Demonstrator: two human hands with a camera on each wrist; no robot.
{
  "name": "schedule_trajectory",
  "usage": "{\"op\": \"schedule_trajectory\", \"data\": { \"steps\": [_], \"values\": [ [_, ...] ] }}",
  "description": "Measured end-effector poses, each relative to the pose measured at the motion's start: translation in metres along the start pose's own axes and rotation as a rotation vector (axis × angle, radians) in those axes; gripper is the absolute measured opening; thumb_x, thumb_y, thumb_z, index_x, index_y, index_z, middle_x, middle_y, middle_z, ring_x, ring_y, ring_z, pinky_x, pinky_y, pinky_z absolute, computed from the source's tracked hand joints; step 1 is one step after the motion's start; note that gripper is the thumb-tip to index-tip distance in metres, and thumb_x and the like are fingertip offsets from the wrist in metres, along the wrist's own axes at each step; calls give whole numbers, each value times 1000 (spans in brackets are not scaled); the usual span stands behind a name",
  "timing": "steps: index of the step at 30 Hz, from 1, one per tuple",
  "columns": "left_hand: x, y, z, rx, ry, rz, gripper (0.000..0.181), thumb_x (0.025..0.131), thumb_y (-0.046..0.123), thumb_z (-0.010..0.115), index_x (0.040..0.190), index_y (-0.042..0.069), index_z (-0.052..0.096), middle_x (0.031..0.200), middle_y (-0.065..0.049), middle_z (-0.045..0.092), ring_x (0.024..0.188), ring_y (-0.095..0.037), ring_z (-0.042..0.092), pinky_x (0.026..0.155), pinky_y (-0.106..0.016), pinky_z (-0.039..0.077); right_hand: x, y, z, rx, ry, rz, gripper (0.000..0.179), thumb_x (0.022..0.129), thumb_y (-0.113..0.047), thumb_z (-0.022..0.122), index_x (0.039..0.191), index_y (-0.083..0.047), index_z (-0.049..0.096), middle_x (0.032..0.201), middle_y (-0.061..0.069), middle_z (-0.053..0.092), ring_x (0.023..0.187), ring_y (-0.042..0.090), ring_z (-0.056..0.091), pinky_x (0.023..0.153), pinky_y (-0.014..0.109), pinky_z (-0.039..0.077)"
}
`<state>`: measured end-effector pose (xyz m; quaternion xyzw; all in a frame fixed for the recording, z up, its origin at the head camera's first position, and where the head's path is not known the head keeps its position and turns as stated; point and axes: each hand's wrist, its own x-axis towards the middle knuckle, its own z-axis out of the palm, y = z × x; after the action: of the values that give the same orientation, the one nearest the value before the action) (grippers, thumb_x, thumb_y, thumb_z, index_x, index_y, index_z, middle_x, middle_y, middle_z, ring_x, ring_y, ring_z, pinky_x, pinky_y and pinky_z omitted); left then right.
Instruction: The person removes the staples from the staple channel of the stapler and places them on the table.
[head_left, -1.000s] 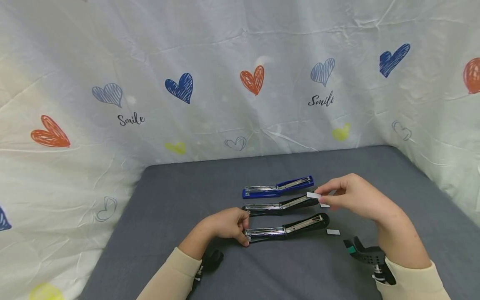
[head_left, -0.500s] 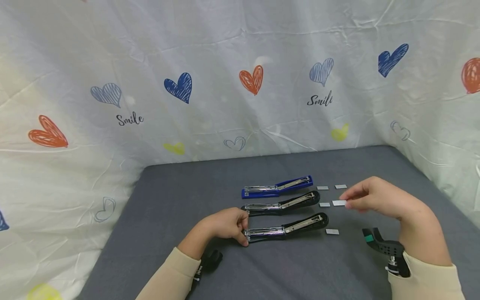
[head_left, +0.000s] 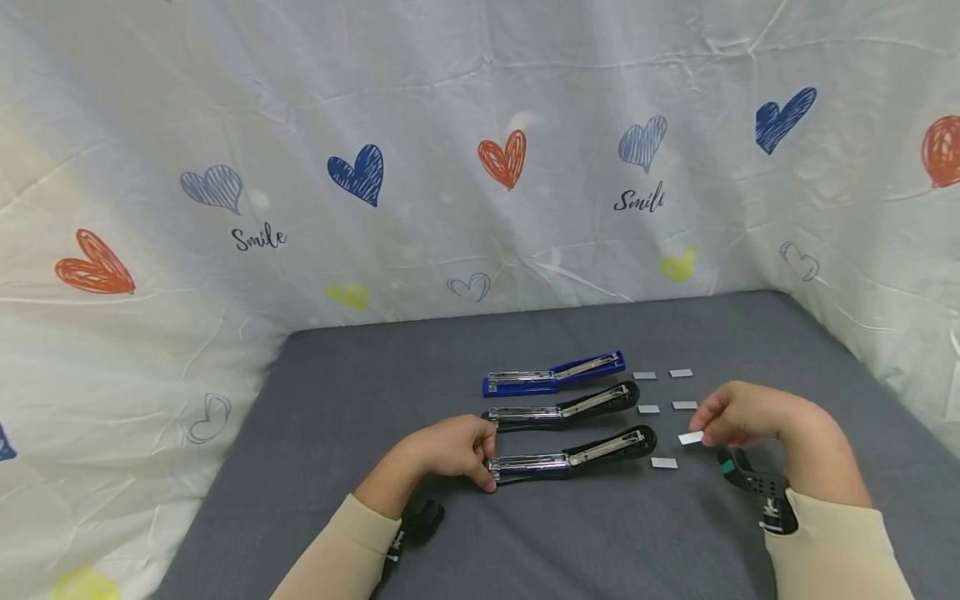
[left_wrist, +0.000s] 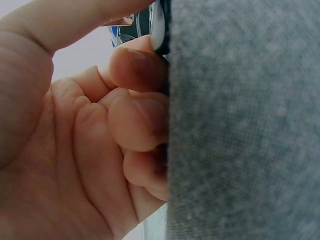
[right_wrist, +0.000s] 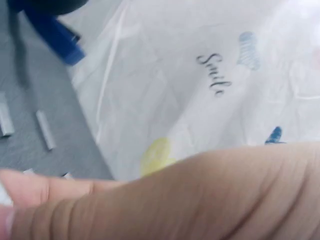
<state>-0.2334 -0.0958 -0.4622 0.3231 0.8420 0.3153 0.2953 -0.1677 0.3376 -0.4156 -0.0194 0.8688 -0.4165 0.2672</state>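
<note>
Three opened-out staplers lie side by side: a blue one (head_left: 555, 375) at the back, a black one (head_left: 562, 408) in the middle and a black one (head_left: 573, 458) in front. My left hand (head_left: 457, 454) grips the left end of the front black stapler between thumb and fingers. In the left wrist view, curled fingertips (left_wrist: 137, 122) press at the grey cloth beside the stapler's dark end. My right hand (head_left: 742, 414) pinches a small pale strip of staples (head_left: 691, 437), close over the table right of the front stapler.
Several more staple strips lie right of the staplers: a pair by the blue stapler (head_left: 681, 373), a pair by the middle one (head_left: 648, 409) and a single strip (head_left: 663, 463) by the front one. A white curtain (head_left: 420, 250) with printed hearts borders the grey table (head_left: 360, 375).
My right hand moved right from the middle stapler, left a staple strip beside another there, then came nearer with a strip between its fingers. The left hand stayed on the front stapler.
</note>
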Motion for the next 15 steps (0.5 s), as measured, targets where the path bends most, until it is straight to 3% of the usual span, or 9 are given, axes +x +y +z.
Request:
{"op": "schedule_trajectory", "data": {
  "steps": [8, 15],
  "values": [
    [-2, 1, 0, 16, -3, 2, 32, 76, 10, 92, 81, 13, 60, 55, 8, 39, 50, -9, 34, 54, -28, 32, -3, 1, 9, -63, 34, 150, 14, 88, 4, 62, 93, -5, 71, 72, -1, 57, 57, 12, 45, 57, 29, 42],
    [-4, 0, -1, 11, -3, 8, 32, 77, 10, 91, 82, 13, 60, 55, 8, 39, 50, -9, 35, 55, -28, 33, -1, -6, 14, -136, 32, 185, 17, 91, 3, 56, 93, -8, 69, 69, -2, 49, 59, 13, 45, 59, 33, 45]
  ]
}}
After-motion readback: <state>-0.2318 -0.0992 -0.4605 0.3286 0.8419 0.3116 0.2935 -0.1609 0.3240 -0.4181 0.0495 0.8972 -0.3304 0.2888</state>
